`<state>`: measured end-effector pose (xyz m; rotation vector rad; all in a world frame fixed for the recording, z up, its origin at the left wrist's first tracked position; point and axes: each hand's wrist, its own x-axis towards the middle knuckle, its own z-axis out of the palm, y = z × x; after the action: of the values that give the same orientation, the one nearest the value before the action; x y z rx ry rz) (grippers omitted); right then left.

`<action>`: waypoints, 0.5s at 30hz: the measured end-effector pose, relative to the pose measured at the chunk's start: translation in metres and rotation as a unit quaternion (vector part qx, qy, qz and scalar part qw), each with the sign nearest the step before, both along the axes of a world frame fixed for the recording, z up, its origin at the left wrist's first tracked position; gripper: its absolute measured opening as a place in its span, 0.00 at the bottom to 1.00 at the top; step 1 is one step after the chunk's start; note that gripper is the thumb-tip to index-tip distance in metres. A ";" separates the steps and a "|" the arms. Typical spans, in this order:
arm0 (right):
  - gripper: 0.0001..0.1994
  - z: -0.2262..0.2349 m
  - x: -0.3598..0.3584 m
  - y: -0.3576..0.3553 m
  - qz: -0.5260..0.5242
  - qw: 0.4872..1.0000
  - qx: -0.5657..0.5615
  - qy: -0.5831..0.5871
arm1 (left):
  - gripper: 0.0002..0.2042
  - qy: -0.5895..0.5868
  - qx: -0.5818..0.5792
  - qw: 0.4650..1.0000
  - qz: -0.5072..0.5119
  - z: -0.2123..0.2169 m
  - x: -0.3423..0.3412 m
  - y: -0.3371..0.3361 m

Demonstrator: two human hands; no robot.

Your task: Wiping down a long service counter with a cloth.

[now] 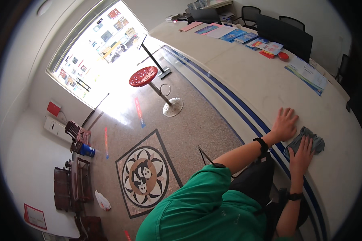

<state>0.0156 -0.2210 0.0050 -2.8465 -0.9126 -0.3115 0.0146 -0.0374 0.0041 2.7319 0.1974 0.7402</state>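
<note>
A crumpled grey-green cloth (316,143) lies on the pale counter top (253,86) near its front edge. Flat on top of the cloth is my right hand (301,156), its fingers stretched out and the thumb apart; the cloth bunches out around the fingers. My left hand (284,123) rests bare on the counter just beyond and to the left of the cloth, fingers spread, holding nothing. Both wrists wear dark bands. The underside of the cloth is hidden by my right hand.
Leaflets (307,76), booklets (233,35) and a small red round object (283,56) lie along the counter's far side, before dark monitors (284,37). Blue stripes edge the counter. On the floor stand a red stool (144,76) and a black-based stand (165,73).
</note>
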 end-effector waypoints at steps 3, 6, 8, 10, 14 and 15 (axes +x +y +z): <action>0.40 0.000 0.000 -0.009 0.035 0.999 0.022 -0.010 | 0.24 0.001 -0.004 1.000 0.000 -0.001 -0.001 0.002; 0.39 0.001 -0.003 -0.027 0.051 0.998 0.033 -0.003 | 0.23 -0.006 0.001 1.000 -0.001 -0.002 -0.004 0.003; 0.38 0.003 -0.009 -0.050 0.036 0.999 0.011 0.010 | 0.23 -0.001 0.007 1.000 0.006 -0.002 -0.011 0.007; 0.38 0.003 -0.015 -0.086 0.020 1.000 0.005 0.006 | 0.24 0.005 0.013 1.000 0.011 -0.001 -0.015 0.010; 0.39 -0.012 -0.009 -0.205 -0.059 0.997 0.041 -0.040 | 0.23 -0.008 0.039 0.999 -0.011 0.009 -0.001 0.003; 0.39 -0.016 -0.010 -0.240 -0.095 0.993 0.045 -0.053 | 0.22 -0.016 0.046 0.999 -0.011 0.008 0.004 -0.001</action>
<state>0.0054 -0.4606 -0.0110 -2.8592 -0.6258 -0.5165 0.0183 -0.0384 0.0118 2.8021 0.1281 0.8063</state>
